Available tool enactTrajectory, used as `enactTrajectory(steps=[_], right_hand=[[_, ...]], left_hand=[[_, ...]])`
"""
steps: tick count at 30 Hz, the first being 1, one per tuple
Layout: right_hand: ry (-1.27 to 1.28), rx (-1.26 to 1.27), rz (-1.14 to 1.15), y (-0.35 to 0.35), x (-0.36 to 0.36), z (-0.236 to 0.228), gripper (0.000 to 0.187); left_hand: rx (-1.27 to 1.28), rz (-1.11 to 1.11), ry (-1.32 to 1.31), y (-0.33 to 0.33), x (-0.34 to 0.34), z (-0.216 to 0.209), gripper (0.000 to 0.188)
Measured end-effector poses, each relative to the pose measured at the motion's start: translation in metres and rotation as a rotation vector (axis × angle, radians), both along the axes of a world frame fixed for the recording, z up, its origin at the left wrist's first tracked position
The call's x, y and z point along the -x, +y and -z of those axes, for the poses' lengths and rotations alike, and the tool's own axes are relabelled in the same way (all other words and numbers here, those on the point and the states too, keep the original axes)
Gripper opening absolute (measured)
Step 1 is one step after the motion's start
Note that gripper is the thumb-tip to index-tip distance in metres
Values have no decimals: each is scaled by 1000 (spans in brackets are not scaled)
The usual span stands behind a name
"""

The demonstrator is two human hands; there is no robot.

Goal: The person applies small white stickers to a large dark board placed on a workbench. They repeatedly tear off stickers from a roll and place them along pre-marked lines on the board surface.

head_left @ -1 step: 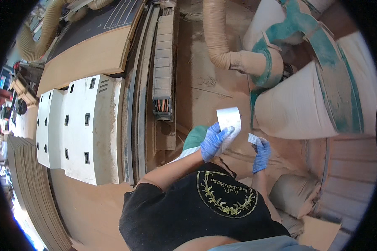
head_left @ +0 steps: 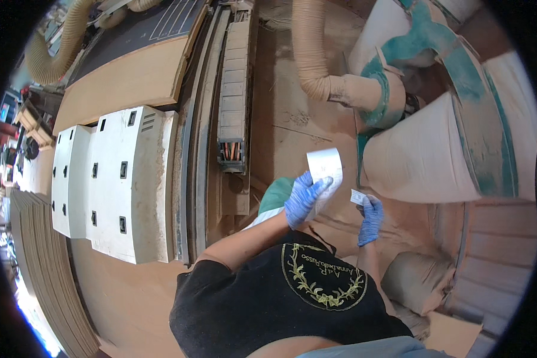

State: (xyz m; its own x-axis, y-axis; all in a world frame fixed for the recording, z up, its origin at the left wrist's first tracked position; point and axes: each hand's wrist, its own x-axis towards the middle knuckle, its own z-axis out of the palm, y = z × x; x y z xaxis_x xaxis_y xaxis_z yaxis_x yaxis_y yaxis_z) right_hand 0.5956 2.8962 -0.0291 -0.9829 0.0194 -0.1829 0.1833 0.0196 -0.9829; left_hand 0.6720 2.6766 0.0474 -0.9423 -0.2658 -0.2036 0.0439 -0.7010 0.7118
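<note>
My left hand (head_left: 305, 201), in a blue glove, is closed on a curling strip of white labels (head_left: 326, 164). The strip bends over at its right edge, and part of it hangs down behind the fingers. To the right, my right hand (head_left: 370, 221), gloved the same way, pinches a small white label (head_left: 358, 197) with printing on it. The small label is apart from the strip. Both hands are held up in front of my body, above the dusty floor.
A white machine housing (head_left: 116, 185) with black latches stands at left, beside a cable chain (head_left: 232, 89) and rails. Stacked boards (head_left: 48, 262) are at lower left. A green dust collector (head_left: 383, 89) with a hose (head_left: 309, 48) and pale bags (head_left: 420, 149) stands at right. A filled sack (head_left: 417, 280) lies at lower right.
The small label in my right hand has shifted slightly left and up. The strip in my left hand has risen a little. Both hands keep their hold.
</note>
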Motion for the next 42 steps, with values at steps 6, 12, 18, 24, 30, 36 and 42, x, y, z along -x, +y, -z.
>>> enactTrajectory(steps=[6,12,18,24,30,36,42], right_hand=[[126,14,-101,-87,112,-13,19],[328,-106,-282,-207,256,2,24],[329,-19,-544,-372,346,-29,29],[359,78,-924,-543,396,-13,31],[494,42,-1201,-764,464,12,39],[759,-349,-1367,-946,491,13,46],[1027,-506,-1439,-1043,481,44,46]], left_hand=[[92,-226,62,-72,92,-6,27],[167,-390,61,-170,184,-9,25],[355,-584,-46,-260,219,-19,25],[1609,-906,-195,-318,209,18,27],[334,-1044,-302,-360,255,45,30],[1372,-1236,-728,-407,330,56,55],[1447,-1242,-1123,-417,372,58,64]])
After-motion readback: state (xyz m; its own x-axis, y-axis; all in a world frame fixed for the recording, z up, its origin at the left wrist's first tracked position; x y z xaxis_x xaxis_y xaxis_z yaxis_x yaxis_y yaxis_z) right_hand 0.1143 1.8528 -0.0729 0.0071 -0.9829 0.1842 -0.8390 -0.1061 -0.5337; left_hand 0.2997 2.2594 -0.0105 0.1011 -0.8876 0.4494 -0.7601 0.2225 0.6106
